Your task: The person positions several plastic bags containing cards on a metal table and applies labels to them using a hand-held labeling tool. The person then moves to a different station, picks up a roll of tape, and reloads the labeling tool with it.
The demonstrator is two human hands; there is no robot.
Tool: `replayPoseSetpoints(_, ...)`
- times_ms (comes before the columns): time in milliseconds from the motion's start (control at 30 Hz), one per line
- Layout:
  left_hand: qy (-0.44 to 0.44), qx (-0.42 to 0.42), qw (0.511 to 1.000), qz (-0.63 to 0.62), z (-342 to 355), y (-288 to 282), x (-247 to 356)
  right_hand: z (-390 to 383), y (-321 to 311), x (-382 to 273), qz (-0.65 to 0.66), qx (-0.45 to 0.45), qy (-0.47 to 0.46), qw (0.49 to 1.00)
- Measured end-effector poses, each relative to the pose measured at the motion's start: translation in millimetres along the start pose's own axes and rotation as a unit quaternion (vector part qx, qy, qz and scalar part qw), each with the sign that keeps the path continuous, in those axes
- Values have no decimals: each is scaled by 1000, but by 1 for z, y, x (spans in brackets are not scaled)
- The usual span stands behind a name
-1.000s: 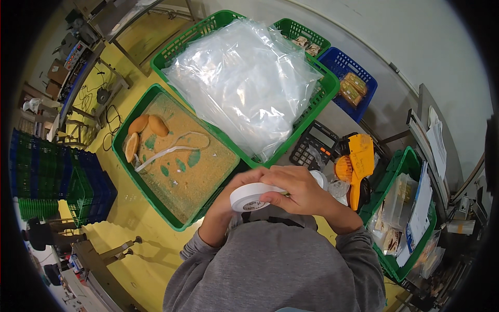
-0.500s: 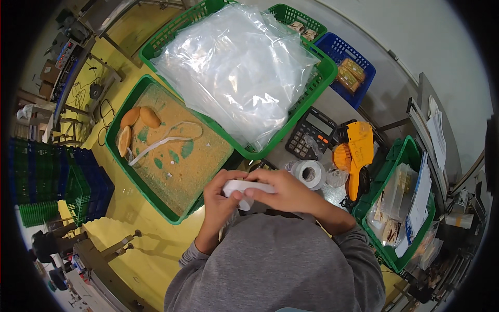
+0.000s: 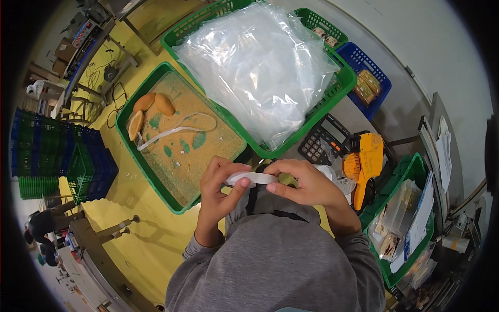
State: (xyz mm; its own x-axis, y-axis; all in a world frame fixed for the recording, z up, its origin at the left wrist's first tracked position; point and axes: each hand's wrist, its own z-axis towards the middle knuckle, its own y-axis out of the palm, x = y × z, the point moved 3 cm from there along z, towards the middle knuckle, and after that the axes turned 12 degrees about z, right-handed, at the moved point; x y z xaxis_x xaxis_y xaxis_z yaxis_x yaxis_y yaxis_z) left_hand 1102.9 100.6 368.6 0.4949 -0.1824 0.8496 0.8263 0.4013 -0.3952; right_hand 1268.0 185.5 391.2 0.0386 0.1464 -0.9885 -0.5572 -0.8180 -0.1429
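Note:
Close to my body, a white roll of tape or labels [image 3: 240,180] sits in the fingers of my left hand [image 3: 218,190], its thumb pressing the near side. A short white band spans from it to my right hand [image 3: 306,182], which pinches the other end between thumb and fingers. Under the right fingers shows an olive-green rounded piece [image 3: 288,180]; whether it joins the band I cannot tell. Behind the right hand, another white roll [image 3: 326,171] is mostly hidden. Both hands are closed.
Ahead, a green crate [image 3: 343,83] holds clear plastic bags [image 3: 260,67]. To the left is a green tray [image 3: 156,177] with crumbs and bread pieces [image 3: 165,105]. Rightward lie a calculator [image 3: 325,139], a yellow label gun [image 3: 370,156] and a green basket [image 3: 416,171] of papers and packages.
The view has shifted, so the scene sits farther right. My hands have drawn slightly apart, the white band now stretches between them, and the olive-green piece has come into sight.

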Motion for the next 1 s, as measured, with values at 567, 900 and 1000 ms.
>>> replayPoseSetpoints(567,-92,11,991,-95,-10,13,-4,13,12,-17,-80,51,-13,995)
replayPoseSetpoints(900,-69,2,998,6,-6,11,6,19,15,-16,-50,38,19,998)
replayPoseSetpoints(1000,-71,-2,997,-15,-6,11,5,19,16,-10,-89,26,-14,996)
